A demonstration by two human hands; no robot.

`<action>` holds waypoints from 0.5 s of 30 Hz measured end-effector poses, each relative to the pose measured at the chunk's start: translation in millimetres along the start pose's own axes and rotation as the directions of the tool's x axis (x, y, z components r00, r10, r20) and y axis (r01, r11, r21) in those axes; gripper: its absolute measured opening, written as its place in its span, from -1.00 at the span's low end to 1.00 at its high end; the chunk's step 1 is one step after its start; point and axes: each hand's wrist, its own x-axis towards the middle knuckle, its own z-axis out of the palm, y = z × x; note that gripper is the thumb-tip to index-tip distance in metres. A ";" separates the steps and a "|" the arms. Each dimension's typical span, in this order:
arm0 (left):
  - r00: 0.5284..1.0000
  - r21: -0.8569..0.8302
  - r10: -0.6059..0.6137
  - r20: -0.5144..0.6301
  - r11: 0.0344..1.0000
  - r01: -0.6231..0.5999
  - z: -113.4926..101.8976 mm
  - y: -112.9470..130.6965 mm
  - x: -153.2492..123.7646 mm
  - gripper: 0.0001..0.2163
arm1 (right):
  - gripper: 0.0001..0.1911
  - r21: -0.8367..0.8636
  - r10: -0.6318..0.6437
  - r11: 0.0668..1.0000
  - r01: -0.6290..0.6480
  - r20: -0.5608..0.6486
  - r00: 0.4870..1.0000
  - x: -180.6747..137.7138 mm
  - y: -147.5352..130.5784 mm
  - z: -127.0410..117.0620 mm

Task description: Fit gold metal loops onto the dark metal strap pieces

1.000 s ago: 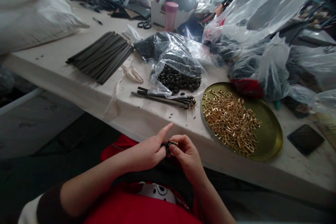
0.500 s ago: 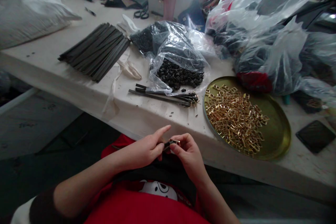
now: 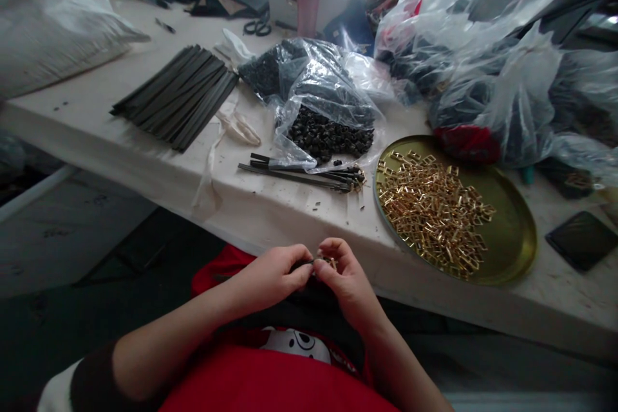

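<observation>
In front of the table edge my left hand (image 3: 284, 270) is closed, thumb and fingers pinching a thin dark strap (image 3: 302, 265). My right hand (image 3: 340, 273) meets it from the other side, its thumb and fingers closed on a small gold buckle (image 3: 331, 262) at the strap's end. The fingers partly hide where strap and buckle join. Just beyond the hands lies a small bundle of dark straps (image 3: 299, 177) with gold buckles at its right end. To the right stands a round gold tray (image 3: 519, 232) bearing a heap of gold buckles (image 3: 434, 212).
A larger stack of dark straps (image 3: 176, 96) lies at left. Behind the bundle, an open plastic bag (image 3: 313, 77) spills small black loops (image 3: 331, 132). Scissors (image 3: 257, 27), a pink cup (image 3: 309, 3), stuffed plastic bags (image 3: 487, 90) and a flat black object (image 3: 582, 240) are on the table.
My left index finger, stretched out before, has curled in to pinch the strap. My right fingers have shifted slightly around the buckle. The view has moved a little.
</observation>
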 end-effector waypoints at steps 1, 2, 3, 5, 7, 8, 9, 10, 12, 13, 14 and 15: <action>1.000 0.010 0.006 0.019 1.000 -0.006 -0.5 0.5 -1.3 -0.80 | -0.79 -0.049 0.014 0.999 -0.012 0.047 0.999 -2.1 -1.2 -0.2; 0.999 0.025 0.007 0.032 1.000 -0.008 -0.9 1.3 -2.9 -0.81 | -0.82 -0.109 0.013 0.994 -0.004 0.082 0.997 -4.3 -2.3 -0.4; 0.999 0.042 0.006 0.041 0.999 -0.008 -1.3 2.2 -4.6 -0.82 | -0.84 -0.176 -0.006 0.984 0.024 0.101 0.995 -6.6 -3.1 -0.7; 0.998 0.064 0.009 0.060 0.998 -0.013 -1.7 4.6 -8.3 -0.82 | -0.87 -0.320 -0.079 0.941 0.111 0.111 0.991 -11.3 -4.1 -1.4; 0.995 0.048 0.014 0.094 0.999 -0.018 -1.3 7.0 -11.7 -0.81 | -0.91 -0.442 -0.151 0.875 0.197 0.138 0.979 -16.4 -4.1 -2.0; 0.993 0.024 0.013 0.120 1.000 -0.016 -0.8 7.9 -13.2 -0.82 | -0.93 -0.485 -0.180 0.841 0.239 0.167 0.969 -19.0 -4.0 -2.2; 0.989 -0.010 0.010 0.148 1.000 -0.008 0.1 8.4 -14.6 -0.82 | -0.95 -0.516 -0.206 0.809 0.280 0.198 0.958 -21.5 -3.6 -2.2; 0.985 -0.052 0.004 0.174 0.999 0.006 1.2 8.5 -15.8 -0.83 | -0.96 -0.535 -0.228 0.784 0.314 0.223 0.948 -23.7 -3.1 -2.2; 0.976 -0.154 -0.018 0.219 0.987 0.053 3.4 7.2 -17.6 -0.83 | -0.97 -0.540 -0.246 0.772 0.336 0.235 0.941 -26.9 -1.2 -2.4; 0.973 -0.201 -0.024 0.231 0.977 0.072 3.9 5.9 -18.3 -0.83 | -0.97 -0.524 -0.235 0.791 0.317 0.218 0.947 -27.8 0.3 -2.8; 0.971 -0.239 -0.024 0.238 0.968 0.083 3.6 4.2 -18.9 -0.83 | -0.96 -0.494 -0.212 0.823 0.281 0.192 0.958 -28.1 2.2 -3.5; 0.969 -0.270 -0.019 0.247 0.959 0.088 2.4 2.1 -19.5 -0.83 | -0.94 -0.455 -0.182 0.858 0.239 0.166 0.969 -28.0 4.5 -4.6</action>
